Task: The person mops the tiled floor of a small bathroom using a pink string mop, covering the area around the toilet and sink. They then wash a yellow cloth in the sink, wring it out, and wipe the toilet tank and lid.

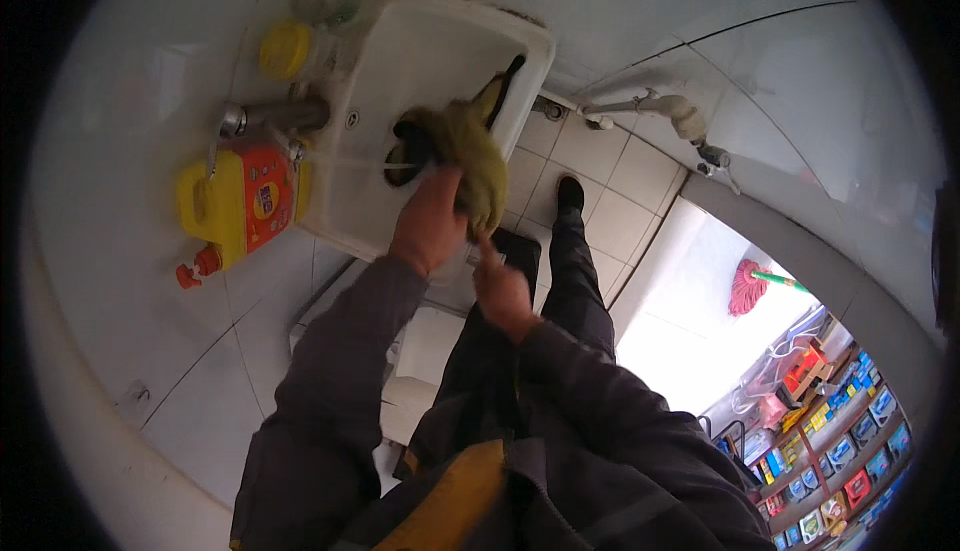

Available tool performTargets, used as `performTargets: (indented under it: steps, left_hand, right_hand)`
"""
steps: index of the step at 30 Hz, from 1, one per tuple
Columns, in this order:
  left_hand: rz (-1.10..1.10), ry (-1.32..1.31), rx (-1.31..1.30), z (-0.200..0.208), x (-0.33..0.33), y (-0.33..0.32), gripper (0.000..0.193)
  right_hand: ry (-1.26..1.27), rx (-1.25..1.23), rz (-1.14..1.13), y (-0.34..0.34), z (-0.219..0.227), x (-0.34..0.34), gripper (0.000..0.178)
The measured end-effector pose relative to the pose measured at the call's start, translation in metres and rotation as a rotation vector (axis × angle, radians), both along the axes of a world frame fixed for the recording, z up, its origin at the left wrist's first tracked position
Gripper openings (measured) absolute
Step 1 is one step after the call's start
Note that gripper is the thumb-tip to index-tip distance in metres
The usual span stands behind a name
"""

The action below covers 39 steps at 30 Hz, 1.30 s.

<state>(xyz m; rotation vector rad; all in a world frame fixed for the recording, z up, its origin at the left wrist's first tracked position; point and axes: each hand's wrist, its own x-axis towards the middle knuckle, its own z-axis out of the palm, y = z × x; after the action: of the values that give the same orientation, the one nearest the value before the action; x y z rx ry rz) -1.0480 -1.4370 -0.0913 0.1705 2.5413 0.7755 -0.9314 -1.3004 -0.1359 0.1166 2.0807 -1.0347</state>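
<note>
A soggy-looking olive-yellow cloth [478, 166] hangs over the front right part of the white sink [420, 26]. My left hand [432, 219] grips it from the left, close to a thin stream of water from the tap [285, 116]. Lower down, my right hand [503, 291] is closed round the cloth's bottom end, by the sink's front edge. Both hands are somewhat blurred. Dark material [405, 151] lies in the basin beside the cloth, and a black-edged strip [500, 91] sticks out toward the far right rim; whether these belong to the cloth I cannot tell.
A yellow jug with a red label [230, 201] stands left of the sink, near a yellow-lidded jar [285, 49]. A wall pipe with a valve [685, 121] juts out at right. Beyond the doorway are a pink mop [748, 286] and stocked shelves [840, 461].
</note>
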Motion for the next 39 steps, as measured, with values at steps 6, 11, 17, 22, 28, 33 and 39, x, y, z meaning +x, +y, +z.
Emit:
performTargets:
  steps: [6,11,17,22,28,33,39]
  left_hand:
    - [0.108,0.122,0.061,0.002,0.023,0.037,0.070]
    - [0.236,0.064,0.108,-0.037,-0.097,0.081,0.066]
    - [0.273,0.285,0.211,-0.054,-0.126,0.067,0.045]
    - [0.119,0.027,-0.036,-0.019,-0.093,0.066,0.054]
    - [0.187,0.139,-0.047,-0.022,-0.109,0.085,0.049]
    - [-0.070,0.419,-0.385,-0.054,-0.134,0.090,0.039]
    - [0.004,0.093,-0.243,-0.030,-0.134,0.071,0.035]
  right_hand:
    - [0.351,0.042,-0.028,0.020,-0.029,-0.051,0.073]
    - [0.391,0.171,-0.076,0.065,-0.024,-0.195,0.065]
    - [0.546,0.209,0.039,0.084,-0.006,-0.245,0.070]
    - [0.291,0.231,-0.050,0.077,0.002,-0.181,0.075]
    - [0.868,0.341,-0.040,0.106,-0.016,-0.225,0.065]
    - [0.669,0.383,0.240,0.087,-0.002,-0.258,0.070]
    - [0.638,0.305,0.190,0.103,-0.014,-0.229,0.079]
